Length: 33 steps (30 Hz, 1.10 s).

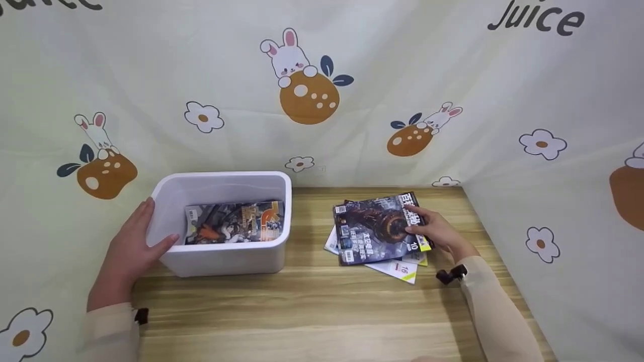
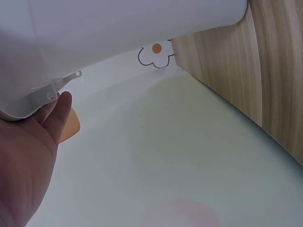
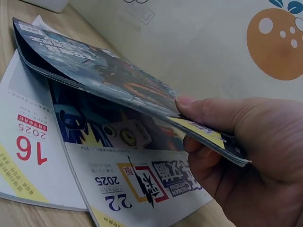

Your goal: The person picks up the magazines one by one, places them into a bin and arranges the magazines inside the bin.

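My left hand (image 1: pixel 128 249) holds the left side of a white plastic bin (image 1: pixel 226 247), its thumb over the front rim. In the left wrist view, the fingers (image 2: pixel 59 113) reach under the rim's lip. Inside the bin lies a magazine (image 1: pixel 234 223) with a colourful illustrated cover. My right hand (image 1: pixel 445 236) pinches the right edge of a dark-covered magazine (image 1: pixel 372 229), thumb on top and fingers below. That edge is raised off the magazines underneath, one marked 22 (image 3: pixel 137 184) and a white one marked 16 (image 3: pixel 33 156).
The bin and the magazine pile stand side by side on a wood-grain table (image 1: pixel 302 311). Behind and at the sides hangs a pale cloth (image 1: pixel 231 65) printed with rabbits, oranges and flowers. A dark band (image 1: pixel 452 274) sits on the right wrist.
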Each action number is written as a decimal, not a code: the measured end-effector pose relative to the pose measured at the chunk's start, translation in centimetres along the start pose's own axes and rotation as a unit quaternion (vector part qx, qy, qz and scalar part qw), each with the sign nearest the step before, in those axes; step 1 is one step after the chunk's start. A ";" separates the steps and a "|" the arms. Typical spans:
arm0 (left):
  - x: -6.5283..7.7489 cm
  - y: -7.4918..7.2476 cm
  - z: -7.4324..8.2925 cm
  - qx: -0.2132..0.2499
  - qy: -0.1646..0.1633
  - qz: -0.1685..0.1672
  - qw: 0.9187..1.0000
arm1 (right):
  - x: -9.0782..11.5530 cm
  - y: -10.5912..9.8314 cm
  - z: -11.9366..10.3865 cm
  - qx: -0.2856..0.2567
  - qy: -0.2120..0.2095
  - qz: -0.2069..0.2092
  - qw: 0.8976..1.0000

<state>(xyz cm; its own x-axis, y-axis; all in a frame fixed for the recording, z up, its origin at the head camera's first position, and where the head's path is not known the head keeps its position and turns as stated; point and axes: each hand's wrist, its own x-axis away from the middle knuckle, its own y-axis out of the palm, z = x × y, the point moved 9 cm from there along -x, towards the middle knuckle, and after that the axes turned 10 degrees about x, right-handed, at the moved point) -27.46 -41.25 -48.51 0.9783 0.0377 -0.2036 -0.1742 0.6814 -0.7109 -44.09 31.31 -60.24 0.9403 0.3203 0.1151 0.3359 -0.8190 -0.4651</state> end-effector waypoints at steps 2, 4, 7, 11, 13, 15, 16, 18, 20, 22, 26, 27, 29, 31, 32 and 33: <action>0.1 0.1 -0.1 0.003 -0.001 0.000 1.000 | 0.0 0.1 -0.2 -0.016 -0.006 -0.002 1.000; 0.3 0.1 -0.2 0.004 -0.003 0.000 1.000 | 0.0 0.2 -0.4 -0.038 -0.009 -0.005 0.999; 0.3 0.2 -0.3 0.004 -0.005 0.001 1.000 | 0.1 0.5 -0.7 -0.074 -0.015 -0.008 0.997; 0.3 0.1 -0.3 0.001 -0.003 0.003 1.000 | -0.1 0.8 -1.1 -0.111 -0.019 0.003 0.994; 0.4 0.0 -0.3 -0.001 -0.003 0.003 1.000 | -0.1 1.1 -1.4 -0.126 -0.017 0.011 0.992; 0.7 -0.1 -0.4 -0.002 -0.006 0.000 1.000 | 0.0 1.4 -1.8 -0.143 -0.012 0.017 0.990; 0.8 -0.1 -0.5 -0.003 -0.007 -0.001 1.000 | 0.0 1.5 -2.0 -0.148 -0.010 0.019 0.989; 1.0 -0.1 -0.6 -0.004 -0.010 -0.003 1.000 | 0.0 1.8 -2.6 -0.162 -0.003 0.022 0.987; 1.0 -0.1 -0.7 -0.003 -0.008 -0.001 1.000 | 0.0 2.1 -3.3 -0.179 0.000 0.022 0.984; 0.8 -0.1 -0.6 -0.002 -0.005 0.001 1.000 | -0.1 2.0 -4.1 -0.189 -0.004 0.023 0.982; 0.4 0.1 -0.7 -0.003 -0.006 0.001 1.000 | -0.1 1.7 -5.4 -0.202 -0.012 0.032 0.979; 0.3 0.1 -0.7 -0.002 -0.007 0.001 1.000 | -0.2 1.5 -5.7 -0.202 -0.011 0.036 0.979; 0.2 0.2 -0.7 -0.001 -0.006 0.001 1.000 | -0.3 1.2 -6.2 -0.201 -0.011 0.041 0.979; 0.1 0.1 -0.7 0.002 -0.002 0.004 1.000 | -0.4 1.0 -6.6 -0.204 -0.012 0.044 0.978; 0.0 0.1 -0.7 0.003 0.000 0.005 1.000 | -0.4 0.9 -6.9 -0.206 -0.013 0.047 0.977; -0.1 0.0 -0.6 0.004 0.001 0.005 1.000 | -0.5 0.8 -7.1 -0.208 -0.014 0.048 0.977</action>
<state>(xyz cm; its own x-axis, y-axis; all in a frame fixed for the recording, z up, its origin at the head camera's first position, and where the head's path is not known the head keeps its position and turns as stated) -27.60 -41.68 -48.91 0.9760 0.0432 -0.2132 -0.1841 0.6866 -0.7034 -43.92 27.16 -54.44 0.9687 0.2406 0.0611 0.2448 -0.9667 -0.0746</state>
